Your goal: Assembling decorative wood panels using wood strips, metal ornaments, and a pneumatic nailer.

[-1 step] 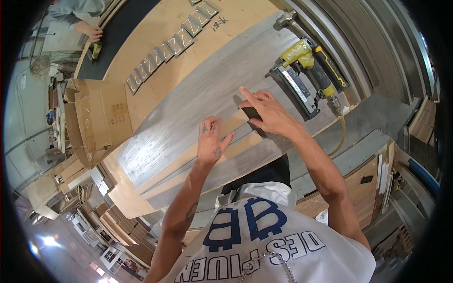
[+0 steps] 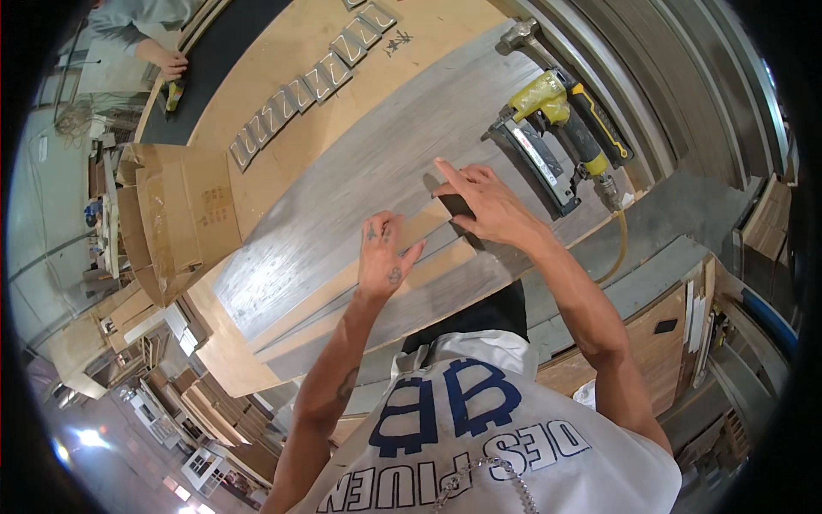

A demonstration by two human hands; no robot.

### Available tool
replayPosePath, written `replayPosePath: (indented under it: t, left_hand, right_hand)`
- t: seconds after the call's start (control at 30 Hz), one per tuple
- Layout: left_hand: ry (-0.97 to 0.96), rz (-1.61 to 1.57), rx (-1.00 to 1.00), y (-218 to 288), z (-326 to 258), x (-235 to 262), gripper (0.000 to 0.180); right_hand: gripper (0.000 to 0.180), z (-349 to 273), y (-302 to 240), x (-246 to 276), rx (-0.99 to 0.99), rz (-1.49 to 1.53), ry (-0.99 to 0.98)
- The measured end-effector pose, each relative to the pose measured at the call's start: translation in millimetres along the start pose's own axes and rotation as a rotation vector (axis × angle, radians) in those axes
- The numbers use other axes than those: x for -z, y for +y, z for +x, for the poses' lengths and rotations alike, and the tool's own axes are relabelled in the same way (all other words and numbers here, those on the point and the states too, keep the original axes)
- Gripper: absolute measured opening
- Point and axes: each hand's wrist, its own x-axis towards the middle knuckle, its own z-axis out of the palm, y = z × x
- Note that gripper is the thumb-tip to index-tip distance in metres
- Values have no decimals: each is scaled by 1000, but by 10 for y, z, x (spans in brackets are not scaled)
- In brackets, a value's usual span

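A long grey wood-grain panel (image 2: 342, 188) lies on the workbench. Along its near side, a narrow grey strip (image 2: 419, 289) lies beside a band of bare tan wood (image 2: 325, 304). My left hand (image 2: 387, 257) is above these near strips, fingers bent and apart, with nothing visible in it. To its right, my right hand (image 2: 490, 206) hovers over or rests on the panel, index finger stretched out and thumb apart; it holds nothing I can see. A dark shadow lies under it. A green-and-black nail gun (image 2: 548, 107) lies on the panel right of that hand.
A hammer (image 2: 520, 36) and a yellow-and-black hand tool (image 2: 601, 124) lie by the nail gun, whose hose (image 2: 622, 244) drops off the bench. Several metal plates (image 2: 300, 96) line the far side. An open cardboard box (image 2: 201, 201) stands left. A co-worker's hand (image 2: 171, 62) shows far left.
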Motion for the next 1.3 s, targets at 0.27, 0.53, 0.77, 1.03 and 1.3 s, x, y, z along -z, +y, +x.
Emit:
replayPosePath:
  t: [0.27, 0.53, 0.77, 1.03, 1.3]
  left_hand:
    - [-46, 7, -14, -72, -59, -9, 56]
    - [-72, -8, -32, -116, -81, 13, 55]
    - [-69, -34, -46, -141, -80, -5, 58]
    - [-72, -19, -10, 129, 18, -23, 76]
    - [-24, -76, 10, 226, 151, -209, 71]
  right_hand:
    - [104, 52, -57, 22, 38, -37, -26]
    - [100, 77, -61, 58, 34, -21, -68]
    - [99, 96, -72, 63, 6, 13, -78]
    - [86, -152, -408, 69, -289, 143, 120]
    - [80, -261, -506, -350, -464, 391, 293]
